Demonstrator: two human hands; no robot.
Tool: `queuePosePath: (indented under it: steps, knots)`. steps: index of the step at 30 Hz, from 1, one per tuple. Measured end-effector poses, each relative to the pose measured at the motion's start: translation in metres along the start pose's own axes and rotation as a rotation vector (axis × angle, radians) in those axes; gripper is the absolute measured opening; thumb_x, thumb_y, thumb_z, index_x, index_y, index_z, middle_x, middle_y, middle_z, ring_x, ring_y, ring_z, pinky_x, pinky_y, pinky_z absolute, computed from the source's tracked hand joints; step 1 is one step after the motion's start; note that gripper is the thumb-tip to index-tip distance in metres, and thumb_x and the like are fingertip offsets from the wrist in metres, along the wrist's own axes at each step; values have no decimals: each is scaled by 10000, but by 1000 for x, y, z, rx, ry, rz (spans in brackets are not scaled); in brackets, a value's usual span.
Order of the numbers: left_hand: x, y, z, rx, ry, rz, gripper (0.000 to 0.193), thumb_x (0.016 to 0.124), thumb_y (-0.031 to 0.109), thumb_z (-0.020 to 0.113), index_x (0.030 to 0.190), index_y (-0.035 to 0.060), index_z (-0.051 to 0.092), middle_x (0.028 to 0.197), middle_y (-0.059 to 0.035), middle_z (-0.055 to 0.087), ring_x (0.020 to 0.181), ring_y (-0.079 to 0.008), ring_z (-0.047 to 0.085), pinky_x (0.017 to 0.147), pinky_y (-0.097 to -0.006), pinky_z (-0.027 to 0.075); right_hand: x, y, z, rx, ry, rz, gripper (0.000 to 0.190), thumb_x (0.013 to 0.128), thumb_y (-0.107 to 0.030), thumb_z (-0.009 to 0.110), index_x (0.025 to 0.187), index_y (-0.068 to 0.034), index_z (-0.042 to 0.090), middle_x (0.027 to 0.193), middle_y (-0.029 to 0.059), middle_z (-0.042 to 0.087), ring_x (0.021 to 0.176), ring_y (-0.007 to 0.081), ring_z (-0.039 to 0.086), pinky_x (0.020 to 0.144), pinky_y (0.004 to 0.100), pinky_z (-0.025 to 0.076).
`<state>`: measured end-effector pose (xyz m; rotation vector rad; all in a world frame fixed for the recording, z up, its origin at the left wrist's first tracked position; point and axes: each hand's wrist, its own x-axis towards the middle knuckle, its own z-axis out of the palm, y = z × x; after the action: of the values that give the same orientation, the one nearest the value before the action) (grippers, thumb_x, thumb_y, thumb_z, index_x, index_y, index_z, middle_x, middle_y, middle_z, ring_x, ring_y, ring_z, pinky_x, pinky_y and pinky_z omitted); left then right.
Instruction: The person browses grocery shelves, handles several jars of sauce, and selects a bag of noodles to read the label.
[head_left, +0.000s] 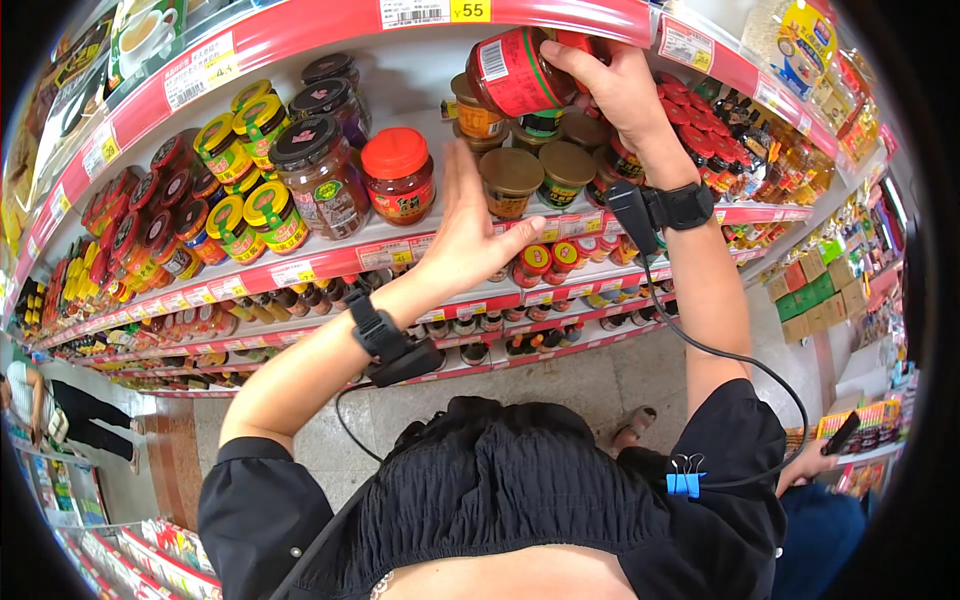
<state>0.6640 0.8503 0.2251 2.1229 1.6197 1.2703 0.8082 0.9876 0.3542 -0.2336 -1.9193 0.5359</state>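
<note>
My right hand (611, 86) grips a large red-labelled jar (510, 71) by its lid end, tilted on its side above the shelf. The label bears a barcode. My left hand (476, 206) is held upright with fingers together and thumb apart, holding nothing. Just left of it a jar of red sauce with a red lid (397, 176) stands on the shelf. Right of the left hand are several jars with brownish-gold lids (511, 171), some stacked. A big dark-lidded jar (319, 176) stands beside the red-lidded one.
Yellow-lidded jars (275, 214) are grouped farther left. The shelf edge (322, 266) carries price tags, and another shelf rim (300, 45) runs overhead. Cables hang from both wrist straps. One person (82, 412) is at the far left; another person's hand (806, 465) holds a dark object at right.
</note>
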Motion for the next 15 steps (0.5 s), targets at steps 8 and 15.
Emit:
queuePosePath:
  steps: [8, 15]
  knots:
    - [58, -38, 23, -876, 453, -414, 956, 940, 594, 434, 1484, -49, -16, 1550, -245, 86, 1448, -300, 125, 1164, -368, 143, -5, -27, 5, 107, -42, 144, 352, 807, -205, 732, 1088, -27, 618, 1005, 43, 645, 921, 130, 604, 809, 303, 497]
    - [75, -25, 32, -1066, 449, -430, 589, 996, 518, 344, 1428, 119, 313, 1389, -94, 421, 1225, -208, 471, 1004, -368, 426, -7, -29, -1, 105, -56, 171, 363, 805, -240, 739, 1075, -26, 624, 964, 41, 646, 874, 122, 603, 769, 300, 503]
